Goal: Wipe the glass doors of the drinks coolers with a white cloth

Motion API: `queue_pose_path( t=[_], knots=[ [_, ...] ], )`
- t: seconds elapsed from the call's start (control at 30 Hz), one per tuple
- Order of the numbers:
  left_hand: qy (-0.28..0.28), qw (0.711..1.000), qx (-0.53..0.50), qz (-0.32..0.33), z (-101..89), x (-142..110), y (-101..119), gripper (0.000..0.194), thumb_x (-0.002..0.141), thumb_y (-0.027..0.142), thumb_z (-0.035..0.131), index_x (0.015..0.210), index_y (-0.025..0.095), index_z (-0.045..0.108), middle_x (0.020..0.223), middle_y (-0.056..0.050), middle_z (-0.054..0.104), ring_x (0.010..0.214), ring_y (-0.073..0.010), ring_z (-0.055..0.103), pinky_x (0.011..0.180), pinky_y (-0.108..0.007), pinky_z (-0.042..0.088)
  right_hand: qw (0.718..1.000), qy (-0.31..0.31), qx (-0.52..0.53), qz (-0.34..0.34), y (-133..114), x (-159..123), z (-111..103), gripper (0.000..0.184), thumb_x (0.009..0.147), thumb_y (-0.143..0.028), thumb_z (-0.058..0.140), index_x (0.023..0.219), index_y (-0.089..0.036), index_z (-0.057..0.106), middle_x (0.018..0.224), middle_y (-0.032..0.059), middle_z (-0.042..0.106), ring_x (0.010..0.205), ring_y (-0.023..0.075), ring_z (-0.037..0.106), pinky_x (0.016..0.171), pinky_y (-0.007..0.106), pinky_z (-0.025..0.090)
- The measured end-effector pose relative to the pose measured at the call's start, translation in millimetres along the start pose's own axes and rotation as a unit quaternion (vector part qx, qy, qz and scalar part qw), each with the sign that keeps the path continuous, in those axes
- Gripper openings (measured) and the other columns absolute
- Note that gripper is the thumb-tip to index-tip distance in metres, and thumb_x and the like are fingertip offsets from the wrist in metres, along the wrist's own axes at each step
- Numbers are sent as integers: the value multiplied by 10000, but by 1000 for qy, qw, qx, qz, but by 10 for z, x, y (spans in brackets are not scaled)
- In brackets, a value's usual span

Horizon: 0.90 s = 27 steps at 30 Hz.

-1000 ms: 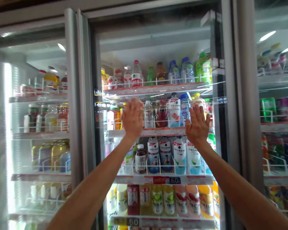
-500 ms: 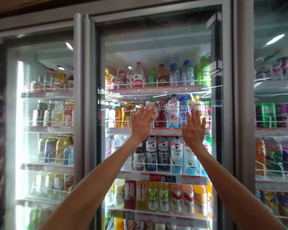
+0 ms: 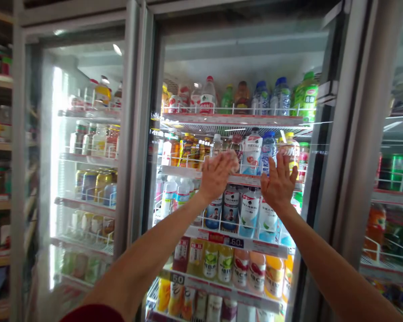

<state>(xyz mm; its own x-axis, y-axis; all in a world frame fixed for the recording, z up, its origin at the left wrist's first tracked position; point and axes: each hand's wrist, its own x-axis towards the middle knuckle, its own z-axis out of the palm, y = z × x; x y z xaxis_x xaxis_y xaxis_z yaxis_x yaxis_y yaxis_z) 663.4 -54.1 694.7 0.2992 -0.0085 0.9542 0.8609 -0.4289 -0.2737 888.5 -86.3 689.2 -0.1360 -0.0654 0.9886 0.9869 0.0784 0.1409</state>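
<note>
Observed: two bare hands, well apart, raised before a tall clear glass cooler door (image 3: pixel 235 58) in a silver-grey metal frame (image 3: pixel 133 112).

Left hand (image 3: pixel 216 176): flattened, fingers extended up and to the right, slightly blurred. A pale, crumpled, cloth-like piece (image 3: pixel 235 160) shows at its fingertips, against the pane in front of the second shelf. Whether the fingers grip this piece or merely press it cannot be told. A dark red sleeve (image 3: pixel 91 314) is noted on this arm.

Right hand (image 3: pixel 278 181): palm toward the pane, fingers upright and a little parted, thumb out to the side, clasping nothing visible. It stands in front of the right end of the second shelf, just below a yellow-capped bottle (image 3: pixel 290 150). Contact of the palm with the glass cannot be confirmed.

Behind the pane: a green plastic bottle (image 3: pixel 305 98) at the right of the top shelf; white-and-blue labelled bottles (image 3: pixel 250 212) below the hands; a dark price tag (image 3: pixel 235 242) reading 6.0 on the shelf edge beneath them.
</note>
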Motion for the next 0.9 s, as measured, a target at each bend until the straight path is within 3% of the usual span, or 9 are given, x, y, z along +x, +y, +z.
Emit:
queue_pose_path(
  t=[0.1,0.23,0.33,0.47,0.57,0.67,0.77,0.83,0.9],
  knots=[
    [-16,998,-3,67,-31,-112,-86,411,878,248,352,1280,296,423,1374,56,415,1333,-140,253,1113,-396,143,999,-3,-3,-38,56,-118,-16,563,841,-308,405,1377,-186,285,1440,111,314,1353,243,226,1087,489,157],
    [75,985,24,-153,-217,-131,-827,445,884,242,300,1322,216,371,1398,-38,383,1332,-168,257,1085,-432,195,999,1,-9,-37,61,-252,-55,568,842,-283,388,1388,-193,260,1427,109,339,1343,237,255,1085,487,151],
    [95,973,43,-208,-227,-118,-888,471,887,240,293,1351,167,323,1437,-111,294,1349,-226,212,1049,-501,216,1000,4,-9,-18,36,-279,-70,534,851,-282,374,1373,-198,297,1418,104,358,1336,235,273,1083,487,147],
    [8,997,26,75,-92,-299,-276,437,863,253,397,1295,315,397,1428,-3,331,1349,-194,216,1065,-484,188,999,24,-5,-21,54,-288,-46,507,847,-280,366,1346,-195,354,1395,108,396,1323,233,302,1078,489,148],
    [-15,977,11,212,-105,-487,-268,460,857,211,404,1290,362,381,1415,48,352,1350,-144,209,1086,-441,173,999,41,-12,-9,81,-306,-18,501,838,-287,369,1331,-201,382,1406,109,377,1321,242,304,1074,498,146],
    [31,999,34,30,-234,-517,-786,441,866,205,377,1294,308,396,1396,-1,387,1330,-160,265,1067,-422,231,999,37,-16,2,81,-314,-10,505,831,-289,372,1329,-214,386,1415,103,362,1320,249,305,1069,507,151],
    [115,969,57,-212,-276,-487,-1037,450,882,239,345,1331,217,362,1431,-87,314,1334,-222,255,1042,-466,260,999,27,-17,7,62,-309,-24,512,828,-280,378,1335,-212,376,1415,104,363,1324,249,296,1067,501,162],
    [99,982,51,-150,-208,-544,-819,457,877,232,359,1334,227,361,1440,-78,296,1346,-223,225,1052,-473,238,1000,25,-18,8,53,-304,-37,514,828,-277,381,1338,-205,371,1414,109,363,1326,247,290,1068,493,167],
    [39,997,27,60,-117,-660,-466,464,860,211,395,1317,291,377,1434,-19,317,1352,-192,209,1080,-452,192,1000,22,-19,9,52,-301,-47,509,830,-276,379,1334,-204,377,1413,108,366,1327,245,289,1068,489,173]
  ],
)
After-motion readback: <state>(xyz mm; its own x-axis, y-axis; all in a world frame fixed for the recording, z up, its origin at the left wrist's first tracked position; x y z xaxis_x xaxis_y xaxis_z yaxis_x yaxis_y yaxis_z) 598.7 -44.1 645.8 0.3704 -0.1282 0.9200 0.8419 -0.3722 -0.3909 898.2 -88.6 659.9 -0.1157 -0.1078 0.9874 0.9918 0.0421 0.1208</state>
